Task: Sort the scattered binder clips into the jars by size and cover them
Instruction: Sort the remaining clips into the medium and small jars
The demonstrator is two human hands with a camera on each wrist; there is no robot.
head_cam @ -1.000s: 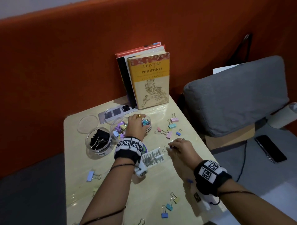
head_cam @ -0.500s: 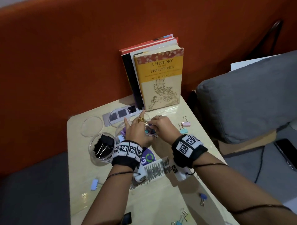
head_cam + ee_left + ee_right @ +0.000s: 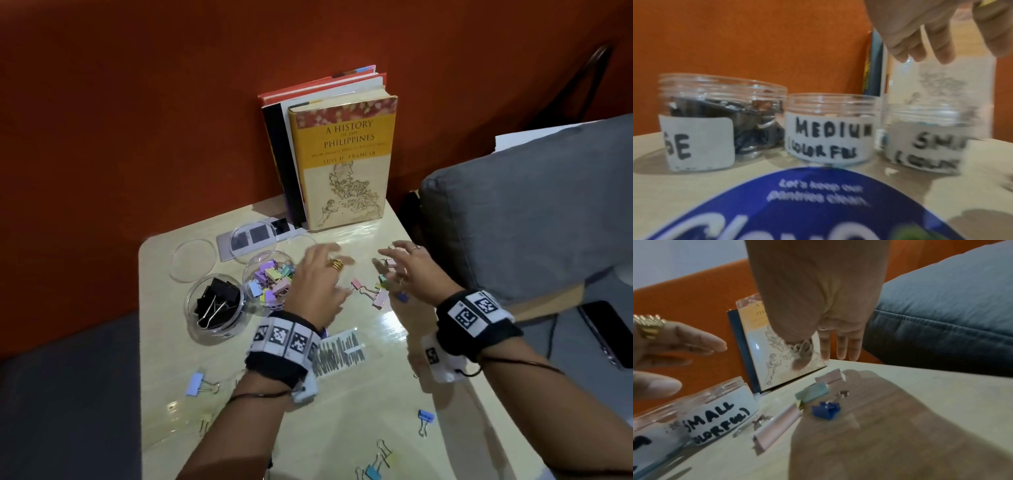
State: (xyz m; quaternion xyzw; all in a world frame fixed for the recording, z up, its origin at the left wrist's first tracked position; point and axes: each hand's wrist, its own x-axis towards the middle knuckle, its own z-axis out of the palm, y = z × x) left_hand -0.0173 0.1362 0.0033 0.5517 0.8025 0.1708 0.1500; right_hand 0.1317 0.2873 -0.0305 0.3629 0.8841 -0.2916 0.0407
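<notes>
Three open clear jars stand in a row: the large jar (image 3: 214,305) with black clips, the medium jar (image 3: 269,281) with pastel clips, and the small jar (image 3: 715,410), which my left hand mostly hides in the head view. My left hand (image 3: 318,274) hovers over the small jar, fingers spread, holding nothing. My right hand (image 3: 394,267) hangs open, fingers straight, just above a cluster of loose clips: a pink clip (image 3: 829,377), a teal clip (image 3: 812,391), a small blue clip (image 3: 826,410) and a long pink clip (image 3: 777,426).
Two clear lids (image 3: 193,260) (image 3: 253,240) lie behind the jars. Books (image 3: 342,161) stand at the back against the orange wall. More clips lie near the front: lavender (image 3: 195,383), blue (image 3: 425,416), teal (image 3: 371,471). A grey cushion (image 3: 531,205) borders the table's right edge.
The right hand carried a clip from the table's middle to the small jar, where both hands met. Both hands have since opened, and the right has moved right over the clip cluster.
</notes>
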